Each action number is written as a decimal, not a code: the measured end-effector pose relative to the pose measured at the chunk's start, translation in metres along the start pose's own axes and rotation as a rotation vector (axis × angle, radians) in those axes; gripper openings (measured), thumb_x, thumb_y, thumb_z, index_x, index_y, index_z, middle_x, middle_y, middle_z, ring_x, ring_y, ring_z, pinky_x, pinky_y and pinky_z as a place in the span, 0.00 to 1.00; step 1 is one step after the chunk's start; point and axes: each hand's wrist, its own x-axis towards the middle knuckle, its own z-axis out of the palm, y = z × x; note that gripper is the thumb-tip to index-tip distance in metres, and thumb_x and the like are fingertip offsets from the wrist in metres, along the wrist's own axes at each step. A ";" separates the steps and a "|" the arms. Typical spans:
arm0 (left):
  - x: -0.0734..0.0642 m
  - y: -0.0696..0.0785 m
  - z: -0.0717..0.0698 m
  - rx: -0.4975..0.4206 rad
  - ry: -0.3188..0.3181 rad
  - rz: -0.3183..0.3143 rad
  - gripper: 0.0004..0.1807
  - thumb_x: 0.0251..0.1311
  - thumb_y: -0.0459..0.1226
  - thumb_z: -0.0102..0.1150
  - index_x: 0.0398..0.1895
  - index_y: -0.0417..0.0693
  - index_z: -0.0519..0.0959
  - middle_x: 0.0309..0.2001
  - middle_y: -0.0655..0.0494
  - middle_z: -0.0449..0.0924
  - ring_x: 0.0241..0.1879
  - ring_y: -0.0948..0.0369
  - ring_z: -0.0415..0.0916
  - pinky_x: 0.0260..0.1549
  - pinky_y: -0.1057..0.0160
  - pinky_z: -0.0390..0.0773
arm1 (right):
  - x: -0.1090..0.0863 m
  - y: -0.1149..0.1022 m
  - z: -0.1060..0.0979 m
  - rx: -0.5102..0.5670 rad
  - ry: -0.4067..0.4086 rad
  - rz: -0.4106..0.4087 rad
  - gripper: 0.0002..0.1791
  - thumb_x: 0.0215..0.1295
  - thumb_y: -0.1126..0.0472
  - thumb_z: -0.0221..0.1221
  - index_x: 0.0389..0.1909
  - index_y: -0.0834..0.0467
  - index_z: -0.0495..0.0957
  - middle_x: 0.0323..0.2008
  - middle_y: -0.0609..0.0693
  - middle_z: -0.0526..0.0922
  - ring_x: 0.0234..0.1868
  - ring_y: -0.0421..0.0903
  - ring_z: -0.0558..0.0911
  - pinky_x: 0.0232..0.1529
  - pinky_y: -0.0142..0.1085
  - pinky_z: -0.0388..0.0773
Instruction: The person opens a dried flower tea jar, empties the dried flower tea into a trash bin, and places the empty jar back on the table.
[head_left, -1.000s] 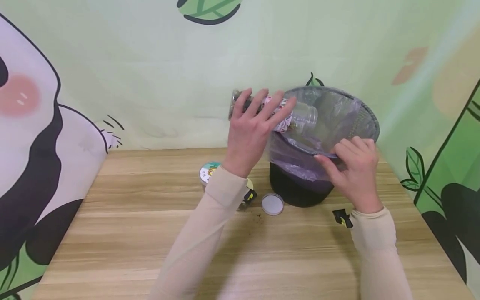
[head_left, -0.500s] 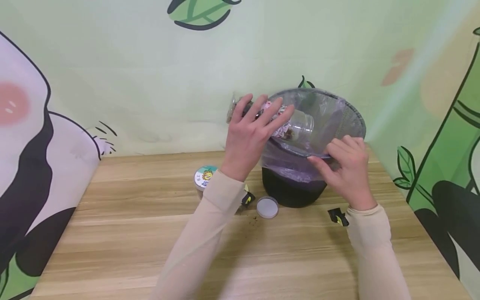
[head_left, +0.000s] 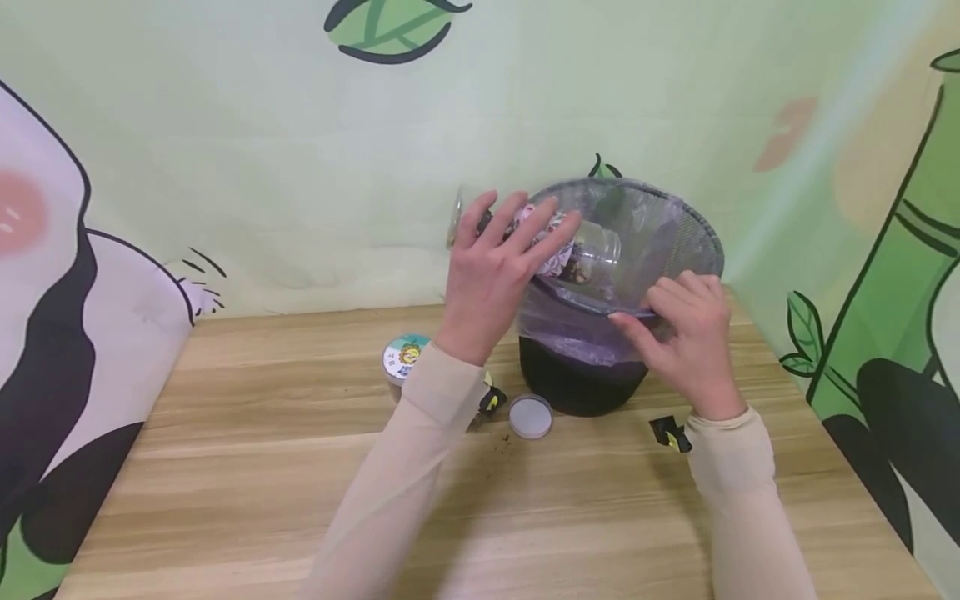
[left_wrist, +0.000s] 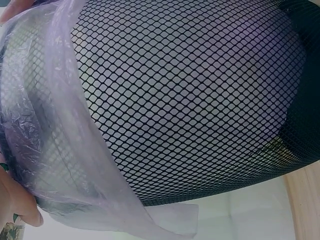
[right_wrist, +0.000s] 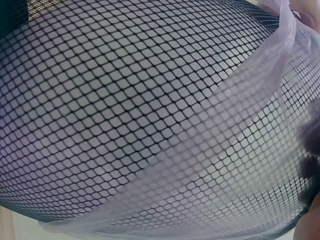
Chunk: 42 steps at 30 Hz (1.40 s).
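Since the earliest head view, the brown bits (head_left: 577, 271) have slid along inside the clear jar (head_left: 581, 246), away from its base and toward its mouth, leaving the base clearer; the jar's mouth also sits lower and further left in the picture, though the whole scene has shifted left as well. The jar, with a pink-and-white label, is tipped nearly on its side, base to the left, its mouth over the opening of the bin (head_left: 581, 383); the left hand (head_left: 491, 262) holds it from above, fingers spread across it, the thumb hidden. The right hand (head_left: 690, 325) grips the near rim of the bin, thumb outside, fingers curled over; the bin leans toward the person, its sides black mesh in both wrist views, and a thin purplish bag (head_left: 577, 337) lines it and folds down over the rim.

Around them on the wooden worktop (head_left: 262, 467), a round lid (head_left: 531, 417) lies just beside the bin's foot, dark crumbs (head_left: 504, 444) near it; a tub (head_left: 405, 357) with a printed top stands partly behind the left sleeve (head_left: 420, 442); one black-and-yellow packet pokes out beside that sleeve, another lies by the right sleeve (head_left: 738, 475); behind is a pale green wall (head_left: 300, 167) with panda and leaf drawings.
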 end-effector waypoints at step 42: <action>0.001 0.008 0.003 0.029 0.074 0.030 0.29 0.75 0.27 0.47 0.61 0.73 0.82 0.57 0.69 0.84 0.61 0.61 0.75 0.74 0.55 0.63 | -0.002 0.001 0.000 0.012 0.003 0.006 0.36 0.70 0.31 0.57 0.17 0.59 0.69 0.15 0.50 0.69 0.23 0.45 0.59 0.36 0.46 0.58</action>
